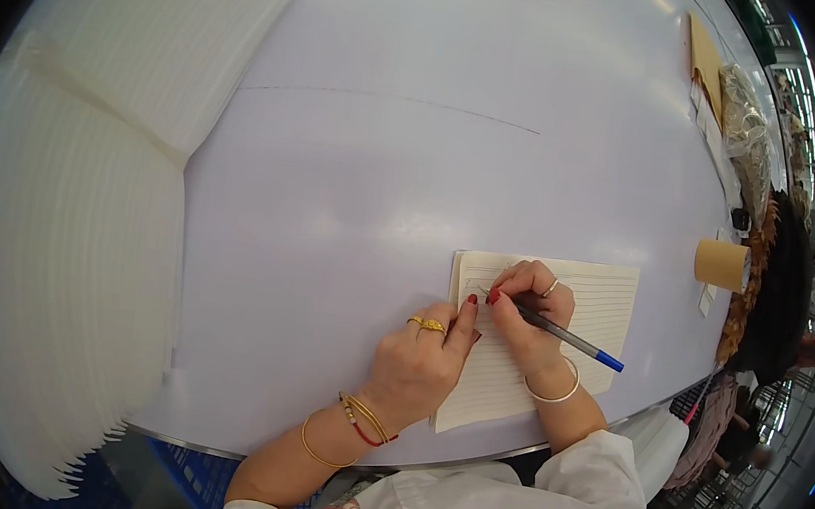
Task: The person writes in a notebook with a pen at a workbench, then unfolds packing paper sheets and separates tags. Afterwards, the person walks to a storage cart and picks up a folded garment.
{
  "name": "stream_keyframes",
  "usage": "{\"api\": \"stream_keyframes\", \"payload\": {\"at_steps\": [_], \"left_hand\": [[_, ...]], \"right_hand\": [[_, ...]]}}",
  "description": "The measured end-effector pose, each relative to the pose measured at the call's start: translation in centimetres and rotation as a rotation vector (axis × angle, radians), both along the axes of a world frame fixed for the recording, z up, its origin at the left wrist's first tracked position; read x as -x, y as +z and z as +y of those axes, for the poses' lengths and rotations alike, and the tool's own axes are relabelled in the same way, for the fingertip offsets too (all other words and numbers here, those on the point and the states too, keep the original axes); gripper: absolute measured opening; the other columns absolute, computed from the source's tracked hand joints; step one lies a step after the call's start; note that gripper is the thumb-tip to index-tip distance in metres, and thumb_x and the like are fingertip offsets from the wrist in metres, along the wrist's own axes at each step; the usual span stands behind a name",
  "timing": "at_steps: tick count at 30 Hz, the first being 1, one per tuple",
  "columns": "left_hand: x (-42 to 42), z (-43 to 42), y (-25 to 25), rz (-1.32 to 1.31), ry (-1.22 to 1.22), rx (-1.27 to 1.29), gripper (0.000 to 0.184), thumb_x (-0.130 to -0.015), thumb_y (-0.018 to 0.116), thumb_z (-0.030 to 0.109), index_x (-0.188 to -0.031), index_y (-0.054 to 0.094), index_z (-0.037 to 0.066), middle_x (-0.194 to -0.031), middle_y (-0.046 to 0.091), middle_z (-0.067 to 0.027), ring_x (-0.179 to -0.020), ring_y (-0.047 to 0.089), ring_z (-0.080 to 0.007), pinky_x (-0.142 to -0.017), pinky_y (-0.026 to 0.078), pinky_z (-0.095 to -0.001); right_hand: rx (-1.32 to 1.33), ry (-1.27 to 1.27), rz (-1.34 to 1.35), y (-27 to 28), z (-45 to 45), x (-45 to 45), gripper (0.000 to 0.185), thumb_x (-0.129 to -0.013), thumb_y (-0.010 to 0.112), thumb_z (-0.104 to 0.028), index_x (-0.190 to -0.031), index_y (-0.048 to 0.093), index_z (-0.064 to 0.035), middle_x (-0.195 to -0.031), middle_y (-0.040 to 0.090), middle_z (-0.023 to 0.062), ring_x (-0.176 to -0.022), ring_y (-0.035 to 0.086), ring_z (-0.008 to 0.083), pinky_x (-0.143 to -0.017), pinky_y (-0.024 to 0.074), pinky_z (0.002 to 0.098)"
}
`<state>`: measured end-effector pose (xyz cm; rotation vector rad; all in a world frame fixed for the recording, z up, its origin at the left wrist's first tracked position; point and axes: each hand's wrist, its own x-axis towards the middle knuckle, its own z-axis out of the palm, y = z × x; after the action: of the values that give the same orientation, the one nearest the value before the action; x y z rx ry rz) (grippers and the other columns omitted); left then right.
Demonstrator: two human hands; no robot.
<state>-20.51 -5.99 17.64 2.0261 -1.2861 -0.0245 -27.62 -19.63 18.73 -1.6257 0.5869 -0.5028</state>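
My right hand (535, 321) is closed around a pen (568, 337) with a grey barrel and a blue end. The pen's tip points left, at the upper left part of a lined page. That page belongs to a notebook (572, 280) lying on the table in front of me. My left hand (424, 354) rests over the notebook's left edge, holding nothing; its index finger is stretched out on the paper close to the pen tip, and its other fingers are partly bent. Faint marks show near the tip, too small to read.
Tall stacks of thin whitish translucent sheets (74, 252) stand along the left of the pale table (366, 172). At the right edge are a roll of tan tape (721, 265), clear plastic wrapping (746, 120) and a brown cardboard piece (705, 62). A blue crate (195, 475) sits below the front edge.
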Motion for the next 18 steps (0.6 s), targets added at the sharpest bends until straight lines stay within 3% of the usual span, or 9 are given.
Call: {"api": "stream_keyframes", "payload": {"at_steps": [6, 10, 18], "left_hand": [[0.07, 0.1, 0.03, -0.009, -0.001, -0.047, 0.03, -0.079, 0.066, 0.008, -0.108, 0.064, -0.002, -0.084, 0.05, -0.0062, -0.06, 0.043, -0.014, -0.041, 0.034, -0.0222], [0.13, 0.06, -0.03, -0.005, 0.001, -0.044, 0.03, -0.078, 0.067, 0.008, -0.107, 0.064, -0.002, -0.084, 0.05, -0.0062, -0.06, 0.043, -0.0139, -0.041, 0.034, -0.0221], [0.03, 0.07, 0.0, 0.0, 0.005, -0.04, 0.029, -0.078, 0.067, 0.007, -0.106, 0.065, -0.001, -0.083, 0.05, -0.006, -0.06, 0.043, -0.0139, -0.04, 0.034, -0.022]], "right_hand": [[0.086, 0.026, 0.109, 0.31, 0.29, 0.16, 0.009, -0.072, 0.061, 0.007, -0.073, 0.057, -0.0009, -0.077, 0.06, 0.0088, -0.061, 0.045, 0.0118, -0.056, 0.0378, 0.0198], [0.159, 0.025, 0.06, 0.02, 0.21, -0.19, 0.009, -0.071, 0.061, 0.007, -0.069, 0.057, -0.0012, -0.067, 0.059, 0.004, -0.053, 0.044, 0.0086, -0.048, 0.0373, 0.0187], [0.172, 0.006, 0.084, -0.05, 0.38, -0.31, 0.009, -0.071, 0.061, 0.006, -0.069, 0.057, -0.0013, -0.067, 0.059, 0.004, -0.053, 0.045, 0.0088, -0.049, 0.038, 0.019]]}}
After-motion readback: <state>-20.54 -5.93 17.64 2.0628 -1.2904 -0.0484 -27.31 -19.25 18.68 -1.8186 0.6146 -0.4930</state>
